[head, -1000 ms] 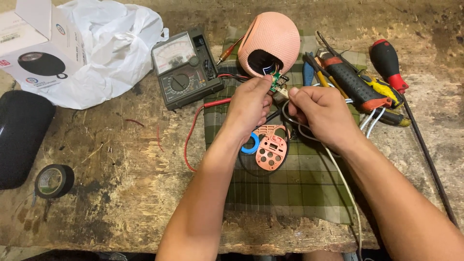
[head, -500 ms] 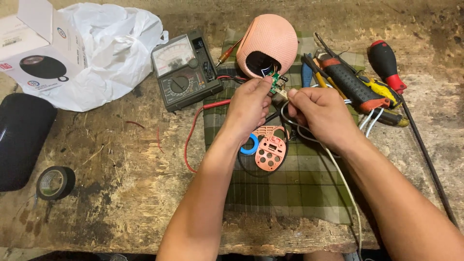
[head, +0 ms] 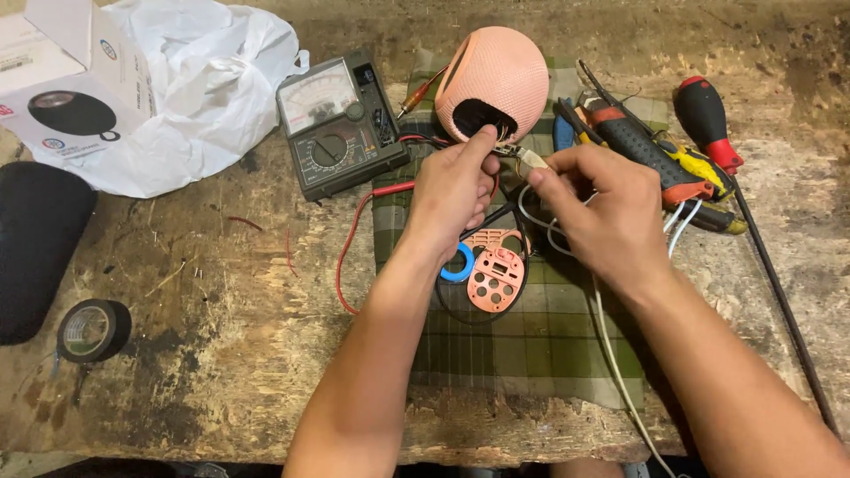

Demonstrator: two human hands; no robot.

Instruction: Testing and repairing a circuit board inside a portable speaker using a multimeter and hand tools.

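A pink round speaker shell [head: 494, 78] lies on a green plaid cloth [head: 522, 345], its dark opening facing me. My left hand [head: 453, 195] pinches a small circuit board with wires just below that opening. My right hand [head: 602, 208] holds a white plug [head: 532, 160] on a white cable [head: 620, 381] against the board. Below the hands lie a pink perforated plate [head: 493, 279] and a blue ring [head: 459, 264].
An analog multimeter [head: 338, 124] with a red lead sits left of the shell. Screwdrivers and pliers [head: 660, 159] lie at the right. A white box [head: 62, 80], plastic bag [head: 199, 80], black speaker [head: 35, 239] and black tape roll [head: 93, 330] are at the left.
Both hands stay at the speaker's opening with only slight finger shifts around the board and plug. Nothing else has moved.
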